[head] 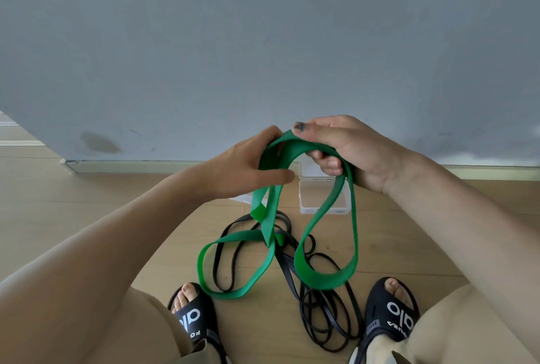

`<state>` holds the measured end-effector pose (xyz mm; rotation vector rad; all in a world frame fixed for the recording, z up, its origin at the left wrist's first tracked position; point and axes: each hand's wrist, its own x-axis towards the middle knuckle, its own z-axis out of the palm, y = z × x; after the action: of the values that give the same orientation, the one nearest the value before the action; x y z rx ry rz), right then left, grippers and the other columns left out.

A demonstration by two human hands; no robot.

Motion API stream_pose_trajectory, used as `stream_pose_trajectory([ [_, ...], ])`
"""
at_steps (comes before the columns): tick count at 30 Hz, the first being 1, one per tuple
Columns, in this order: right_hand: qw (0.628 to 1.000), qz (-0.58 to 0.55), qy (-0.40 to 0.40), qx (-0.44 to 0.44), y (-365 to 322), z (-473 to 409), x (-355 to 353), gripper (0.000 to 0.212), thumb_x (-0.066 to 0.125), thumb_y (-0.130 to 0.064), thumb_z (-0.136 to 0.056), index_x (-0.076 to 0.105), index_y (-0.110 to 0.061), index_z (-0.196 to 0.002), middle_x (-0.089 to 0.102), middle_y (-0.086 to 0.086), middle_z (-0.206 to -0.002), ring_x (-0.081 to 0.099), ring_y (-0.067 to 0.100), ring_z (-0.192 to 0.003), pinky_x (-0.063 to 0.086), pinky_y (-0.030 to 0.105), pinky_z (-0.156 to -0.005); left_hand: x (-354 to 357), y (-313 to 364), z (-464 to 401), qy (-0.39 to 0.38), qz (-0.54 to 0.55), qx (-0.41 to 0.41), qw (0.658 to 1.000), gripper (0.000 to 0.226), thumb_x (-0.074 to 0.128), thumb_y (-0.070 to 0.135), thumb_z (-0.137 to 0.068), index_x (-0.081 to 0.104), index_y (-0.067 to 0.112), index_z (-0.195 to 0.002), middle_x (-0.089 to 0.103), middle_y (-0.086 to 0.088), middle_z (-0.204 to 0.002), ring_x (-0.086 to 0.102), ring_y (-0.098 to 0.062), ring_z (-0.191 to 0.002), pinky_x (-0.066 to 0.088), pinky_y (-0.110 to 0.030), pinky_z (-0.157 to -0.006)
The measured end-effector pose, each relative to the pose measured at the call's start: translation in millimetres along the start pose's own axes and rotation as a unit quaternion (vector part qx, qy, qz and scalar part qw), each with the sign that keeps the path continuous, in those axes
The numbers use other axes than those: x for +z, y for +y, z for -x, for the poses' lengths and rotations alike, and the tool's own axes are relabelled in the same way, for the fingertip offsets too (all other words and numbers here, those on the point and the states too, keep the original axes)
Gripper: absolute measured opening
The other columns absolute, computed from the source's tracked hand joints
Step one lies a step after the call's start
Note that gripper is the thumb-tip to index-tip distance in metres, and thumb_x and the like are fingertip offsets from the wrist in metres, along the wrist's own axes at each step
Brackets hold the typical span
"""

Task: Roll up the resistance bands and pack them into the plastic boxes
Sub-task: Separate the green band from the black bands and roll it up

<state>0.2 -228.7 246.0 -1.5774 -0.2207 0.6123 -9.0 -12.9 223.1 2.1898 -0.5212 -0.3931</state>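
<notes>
Green band point(324, 273) wide, flat, looped, twisted.

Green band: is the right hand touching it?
Touching. The head view shows the right hand with its thumb pressed on top of the green band and its fingers curled under the strap.

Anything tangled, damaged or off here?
Black bands lie tangled on the floor. The green band, held by both the left hand and right hand, is twisted, unrolled. No damage visible.
</notes>
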Motion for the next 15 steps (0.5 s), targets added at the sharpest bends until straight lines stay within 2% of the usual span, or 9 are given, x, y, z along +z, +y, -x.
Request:
stream_pose_trajectory([
  [2, 0.999, -0.028, 0.031, -0.009, -0.9, -1.8, -0.4, 0.026, 0.062, -0.032, -0.100, 0.063, -0.014, -0.081, 0.047, -0.004, -0.061, 0.032, 0.006, -0.045, 0.026, 0.018, -0.043, 3.1, -5.9, -0.4, -0.020, -0.015, -0.010, 1.000, 0.046, 0.070, 0.041, -0.084, 0.046, 0.027, -0.121, 0.065, -0.010, -0.106, 0.063, -0.028, -0.097, 0.054, -0.052, -0.087],
  [3, 0.998, -0.042, 0.043, -0.014, -2.4, -2.3, -1.9, 0.028, 0.061, -0.030, -0.101, 0.061, -0.016, -0.077, 0.047, -0.004, -0.060, 0.032, 0.006, -0.043, 0.026, 0.018, -0.042, 4.8, -8.8, -0.1, -0.024, -0.032, -0.014, 0.999, 0.047, 0.066, 0.041, -0.084, 0.045, 0.027, -0.124, 0.065, -0.010, -0.107, 0.063, -0.030, -0.100, 0.053, -0.053, -0.088],
  [6, 0.996, -0.063, 0.059, -0.022, -7.0, -1.9, -6.5, 0.031, 0.062, -0.025, -0.101, 0.056, -0.018, -0.071, 0.047, -0.004, -0.059, 0.032, 0.006, -0.042, 0.026, 0.018, -0.040, 7.5, -18.6, -3.6, 0.023, -0.097, -0.004, 0.995, 0.022, 0.052, 0.016, -0.094, 0.048, 0.021, -0.115, 0.064, 0.000, -0.094, 0.062, -0.021, -0.090, 0.052, -0.037, -0.078],
  [8, 0.995, -0.074, 0.059, -0.016, -7.3, -1.6, -5.4, 0.027, 0.063, -0.022, -0.099, 0.055, -0.017, -0.074, 0.048, -0.003, -0.060, 0.032, 0.006, -0.041, 0.026, 0.017, -0.040, 8.9, -16.6, -6.8, 0.059, -0.134, 0.011, 0.989, 0.027, 0.043, 0.004, -0.098, 0.047, 0.028, -0.110, 0.063, 0.011, -0.099, 0.067, -0.009, -0.091, 0.053, -0.027, -0.074],
  [10, 0.992, -0.106, 0.059, -0.013, -5.8, -2.6, -2.9, 0.024, 0.063, -0.022, -0.099, 0.055, -0.015, -0.077, 0.049, -0.002, -0.062, 0.032, 0.005, -0.041, 0.025, 0.017, -0.040, 12.0, -16.1, -11.4, 0.084, -0.157, 0.018, 0.984, 0.032, 0.039, 0.000, -0.097, 0.045, 0.026, -0.114, 0.061, 0.012, -0.107, 0.069, -0.008, -0.098, 0.055, -0.027, -0.076],
  [13, 0.984, -0.166, 0.063, -0.014, -6.9, -4.4, -3.1, 0.027, 0.062, -0.024, -0.099, 0.054, -0.016, -0.075, 0.050, -0.003, -0.063, 0.031, 0.004, -0.041, 0.026, 0.016, -0.040, 18.7, -11.9, -15.1, 0.051, -0.072, 0.005, 0.996, 0.052, 0.047, 0.003, -0.085, 0.040, 0.019, -0.133, 0.065, 0.009, -0.119, 0.066, -0.014, -0.110, 0.057, -0.035, -0.091],
  [15, 0.981, -0.185, 0.060, -0.014, -8.0, -3.5, -4.5, 0.028, 0.062, -0.025, -0.099, 0.054, -0.016, -0.074, 0.051, -0.003, -0.064, 0.032, 0.004, -0.041, 0.026, 0.016, -0.040, 22.6, -8.3, -13.5, -0.007, 0.035, -0.014, 0.999, 0.066, 0.058, 0.011, -0.080, 0.035, 0.025, -0.140, 0.065, 0.011, -0.123, 0.064, -0.006, -0.116, 0.053, -0.029, -0.098],
])
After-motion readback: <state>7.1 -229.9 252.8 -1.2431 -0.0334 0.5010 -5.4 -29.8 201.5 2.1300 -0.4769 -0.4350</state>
